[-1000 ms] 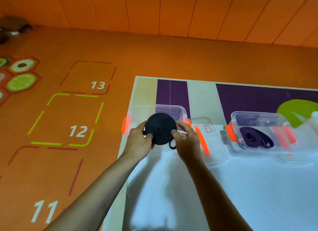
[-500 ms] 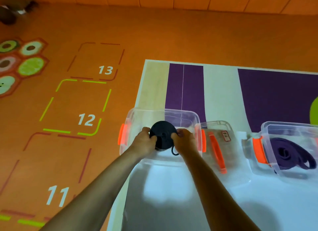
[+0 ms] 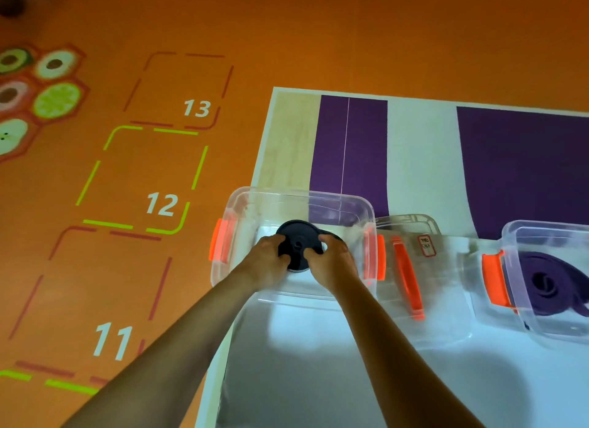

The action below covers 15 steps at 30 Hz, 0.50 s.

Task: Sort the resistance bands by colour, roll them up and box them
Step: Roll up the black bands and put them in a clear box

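Note:
A black resistance band rolled into a tight disc (image 3: 298,241) sits low inside a clear plastic box with orange clips (image 3: 299,195). My left hand (image 3: 266,261) grips the roll's left edge and my right hand (image 3: 331,260) grips its right edge, both reaching over the box's near wall. A second clear box (image 3: 518,236) at the right holds a loosely coiled purple band (image 3: 554,287).
A clear lid with an orange handle (image 3: 406,277) lies between the two boxes. They stand on a white, purple and beige mat (image 3: 417,159) over an orange floor (image 3: 287,28) with numbered squares at the left.
Both hands have lowered the black roll from above the box down into it. The view has tilted downward and shifted slightly left.

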Available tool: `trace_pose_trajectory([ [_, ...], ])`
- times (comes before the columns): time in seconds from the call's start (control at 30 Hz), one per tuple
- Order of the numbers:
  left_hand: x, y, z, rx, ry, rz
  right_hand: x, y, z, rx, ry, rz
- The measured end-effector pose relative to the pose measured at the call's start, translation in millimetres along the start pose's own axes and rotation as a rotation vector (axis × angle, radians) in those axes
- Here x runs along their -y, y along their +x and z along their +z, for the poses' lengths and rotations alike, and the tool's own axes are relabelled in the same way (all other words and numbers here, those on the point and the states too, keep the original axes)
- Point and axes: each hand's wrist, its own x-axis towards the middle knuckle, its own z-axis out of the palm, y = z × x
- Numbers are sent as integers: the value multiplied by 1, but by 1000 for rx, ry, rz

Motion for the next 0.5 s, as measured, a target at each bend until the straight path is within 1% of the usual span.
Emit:
trace_pose_trajectory([
  [0.1,8,-11,0,-38,105,86,-1,-9,-2,-59,-95,-54],
  [0.2,14,-28,5,-151,240,202,-2,-26,-3,-156,-180,-170],
  [0.3,17,-52,12,-252,389,292,-8,-49,-3,-289,-205,-278],
  [0.4,16,-75,20,-323,457,361,-18,-73,-2,-410,-244,-420],
  [0.5,17,-98,31,-366,492,437,-31,-100,-3,-537,-260,-510],
])
